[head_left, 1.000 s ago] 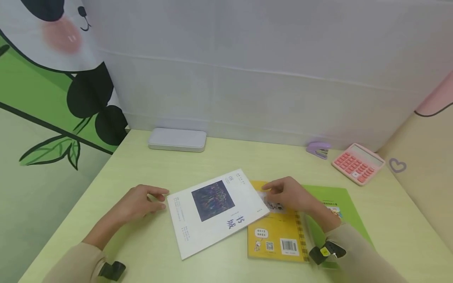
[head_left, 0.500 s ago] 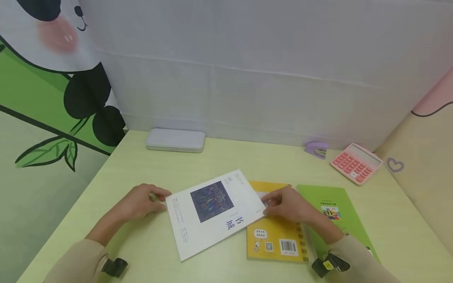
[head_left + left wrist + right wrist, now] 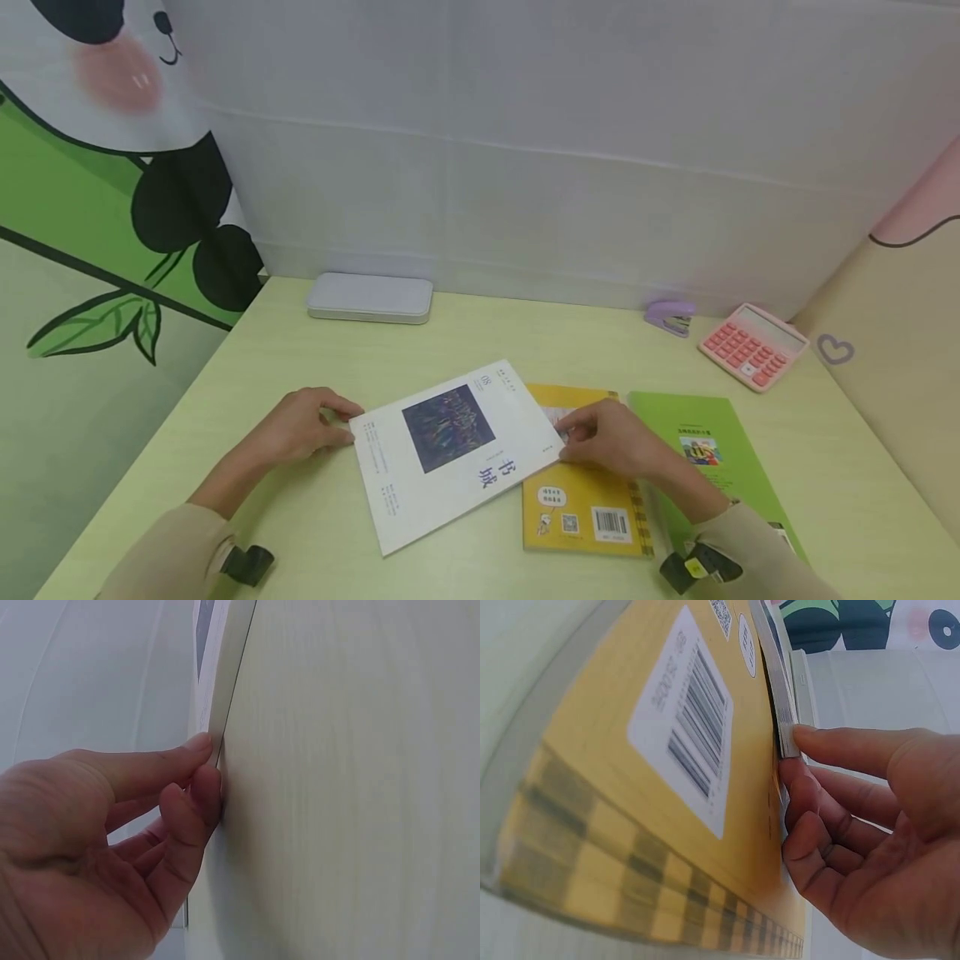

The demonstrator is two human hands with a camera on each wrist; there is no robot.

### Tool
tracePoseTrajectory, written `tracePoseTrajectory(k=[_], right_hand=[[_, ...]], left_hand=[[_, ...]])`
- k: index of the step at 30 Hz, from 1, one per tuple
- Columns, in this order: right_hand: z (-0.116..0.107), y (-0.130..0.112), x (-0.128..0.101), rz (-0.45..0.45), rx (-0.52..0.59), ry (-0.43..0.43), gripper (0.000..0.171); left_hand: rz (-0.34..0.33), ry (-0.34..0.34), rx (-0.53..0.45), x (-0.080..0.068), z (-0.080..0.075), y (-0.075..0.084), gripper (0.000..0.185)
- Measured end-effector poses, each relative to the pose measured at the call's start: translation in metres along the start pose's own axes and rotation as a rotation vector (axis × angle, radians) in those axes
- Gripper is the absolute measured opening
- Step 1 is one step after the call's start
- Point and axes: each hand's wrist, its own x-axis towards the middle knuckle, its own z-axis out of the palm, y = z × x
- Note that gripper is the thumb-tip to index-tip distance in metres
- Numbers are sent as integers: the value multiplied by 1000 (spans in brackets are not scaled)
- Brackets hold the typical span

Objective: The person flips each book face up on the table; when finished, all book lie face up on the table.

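A white magazine (image 3: 457, 454) with a dark square picture lies tilted, its right corner over a yellow book (image 3: 577, 508). My left hand (image 3: 303, 427) is at the magazine's left corner; in the left wrist view the thumb is on top and curled fingers (image 3: 191, 817) are at the edge's underside. On the opposite corner, my right hand (image 3: 611, 437) pinches the magazine between thumb and fingers. The right wrist view shows that corner (image 3: 786, 735) just above the yellow book's cover. A green book (image 3: 723, 458) lies to the right, partly hidden by my right forearm.
At the back left of the table (image 3: 360, 358) is a pale grey flat case (image 3: 370, 297). A purple stapler (image 3: 670, 317) and a pink calculator (image 3: 753, 347) are at the back right. A white curtain-like sheet (image 3: 525, 200) hangs behind the table.
My right hand has moved left and down onto the magazine's right corner and now pinches it. My left hand has closed in on the left corner. The magazine has barely shifted.
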Motion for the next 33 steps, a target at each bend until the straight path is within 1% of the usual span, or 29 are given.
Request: tracePoseTrajectory(k=[6, 10, 15, 19, 24, 29, 33], right_hand=[[1, -3, 0, -4, -17, -4, 33], [0, -6, 3, -28, -59, -6, 33], [-5, -9, 10, -93, -108, -15, 32], [-7, -12, 17, -122, -114, -30, 29], [-9, -14, 26, -119, -110, -44, 26], [-9, -14, 37, -139, -111, -44, 24], [-9, -14, 46, -155, -96, -40, 23]], left_hand=[[10, 11, -1, -4, -2, 0, 32], [-17, 8, 3, -6, -2, 2, 32], [-62, 2, -12, -13, -1, 4, 34], [-74, -4, -2, -18, 0, 4, 37], [-73, -2, 32, -25, 1, 3, 39], [-73, 9, 35, -34, 4, 1, 40], [-76, 5, 46, -41, 6, 1, 43]])
